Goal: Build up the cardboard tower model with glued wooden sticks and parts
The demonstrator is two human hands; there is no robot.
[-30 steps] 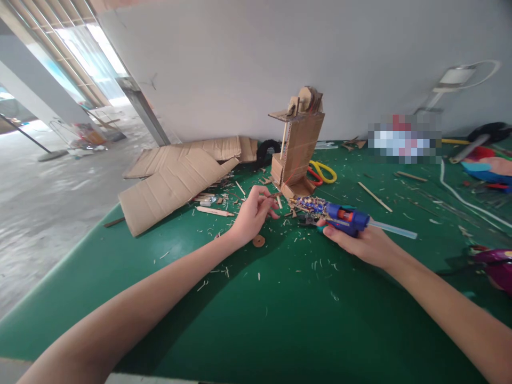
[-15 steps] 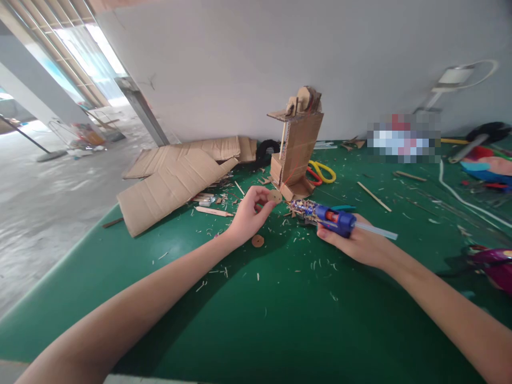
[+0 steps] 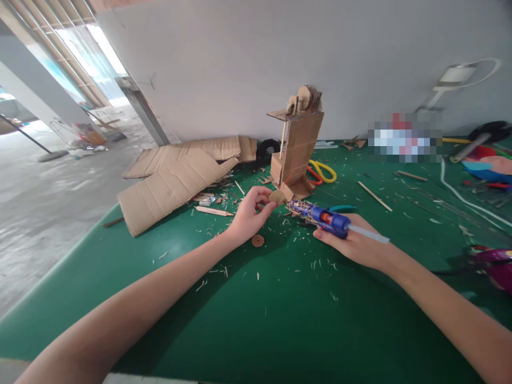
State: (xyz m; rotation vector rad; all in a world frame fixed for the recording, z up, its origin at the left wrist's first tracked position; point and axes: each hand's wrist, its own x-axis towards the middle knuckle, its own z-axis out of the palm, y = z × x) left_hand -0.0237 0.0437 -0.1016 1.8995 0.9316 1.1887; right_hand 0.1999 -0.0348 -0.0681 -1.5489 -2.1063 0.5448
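Compared with the half second before, the glue gun (image 3: 338,224) is now sitting a little farther to the left, so its nozzle is pointing at the right edge of the small cardboard disc (image 3: 276,197); whether the two are really touching, I cannot tell. This is meaning, in my judgement, that the disc and the tool are now being close enough for gluing, although no fresh glue is showing clearly. The grip of the left hand (image 3: 253,213) is being narrow, with thumb and fingers pinching the disc, which is hanging above the table (image 3: 280,320), in front of the foot of the cardboard tower (image 3: 302,144). The grip of the right hand (image 3: 354,242) is closing around the handle of the glue gun. A second disc (image 3: 258,241), with a hole in its middle, is lying on the table just beside the left wrist. About containers: the gun's blue body is holding a clear glue stick (image 3: 370,233), whose long end is sticking out at the back, and an orange-red part is showing through an opening in the body. The tower is having a small box section (image 3: 277,167) at its lower left, but its inside is not showing, so I cannot tell its contents.
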